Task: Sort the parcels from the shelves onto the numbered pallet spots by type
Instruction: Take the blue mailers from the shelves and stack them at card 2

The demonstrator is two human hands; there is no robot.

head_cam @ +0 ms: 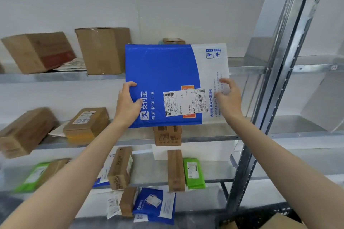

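The blue and white mailer (167, 72) is held up flat in front of the shelves (242, 69), with its label facing the person. The left hand (128, 104) grasps its left edge, fingers curled round it. The right hand (228, 98) is at its right edge with curved fingers; whether it really pinches the edge or only touches it, I cannot tell. To do this step well, I think it is better to take the mailer firmly by both edges, read the label, and then carry it flat to its pallet spot, which is not visible. Around the mailer I count about ten cardboard boxes (103, 50), two green bags (193, 173) below it, and at least one more blue mailer (154, 202) lower still
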